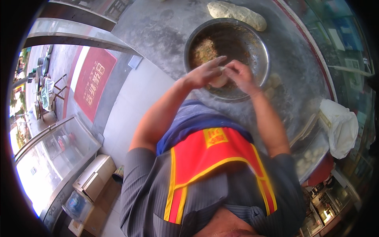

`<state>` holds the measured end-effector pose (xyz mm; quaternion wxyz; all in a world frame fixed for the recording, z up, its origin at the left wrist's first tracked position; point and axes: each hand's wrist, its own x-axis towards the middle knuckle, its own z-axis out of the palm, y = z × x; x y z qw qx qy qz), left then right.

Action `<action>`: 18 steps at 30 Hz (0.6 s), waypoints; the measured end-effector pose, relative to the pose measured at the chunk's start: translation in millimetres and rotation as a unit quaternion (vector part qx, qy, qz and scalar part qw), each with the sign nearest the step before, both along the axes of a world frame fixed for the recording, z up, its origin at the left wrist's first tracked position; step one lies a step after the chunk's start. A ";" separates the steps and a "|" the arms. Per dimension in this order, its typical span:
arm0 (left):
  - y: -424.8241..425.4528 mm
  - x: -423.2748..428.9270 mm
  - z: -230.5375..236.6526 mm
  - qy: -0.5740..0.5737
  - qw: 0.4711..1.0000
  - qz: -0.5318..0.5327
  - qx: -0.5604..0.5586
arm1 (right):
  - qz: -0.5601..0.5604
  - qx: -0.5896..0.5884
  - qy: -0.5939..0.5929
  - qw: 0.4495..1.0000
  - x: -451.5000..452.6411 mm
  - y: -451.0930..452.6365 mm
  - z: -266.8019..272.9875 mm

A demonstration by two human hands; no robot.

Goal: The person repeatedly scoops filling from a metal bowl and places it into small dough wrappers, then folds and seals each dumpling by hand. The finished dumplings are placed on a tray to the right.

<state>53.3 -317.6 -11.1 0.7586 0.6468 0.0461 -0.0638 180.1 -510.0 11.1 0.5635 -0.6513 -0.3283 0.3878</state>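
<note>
A wide metal bowl (262, 56) stands on the floured worktop before me, with minced filling (205, 51) heaped on its left side. Over its near half, my left hand (204, 73) cups a round, pale piece of dough (218, 81). The fingertips of my right hand (242, 77) pinch that dough's upper edge, close to the left fingers. Both hands are slightly blurred, and the left one hides part of the dough. Just beyond the bowl's far rim lies a long, thick roll of dough (237, 14). Small dough pieces (273, 84) sit right of the bowl, partly behind my right wrist.
At my right, a tray (315, 166) holds several small pale balls, with a white plastic bag (342, 127) beside it. Glass panels (340, 38) border the worktop (160, 32) on the right. Cardboard boxes (94, 177) and a glass-sided cabinet (59, 154) stand lower left.
</note>
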 end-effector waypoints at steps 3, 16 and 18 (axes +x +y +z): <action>20.5 5.2 -36.5 -0.037 0.994 -0.098 0.011 | 0.020 0.002 0.105 0.994 3.7 -3.4 4.0; -13.1 2.1 6.8 0.068 0.987 0.008 -0.148 | -0.038 -0.004 0.054 0.998 0.4 -3.8 7.7; -3.7 5.7 4.7 0.069 0.987 -0.042 -0.140 | -0.019 -0.018 0.123 0.992 2.2 -7.1 7.7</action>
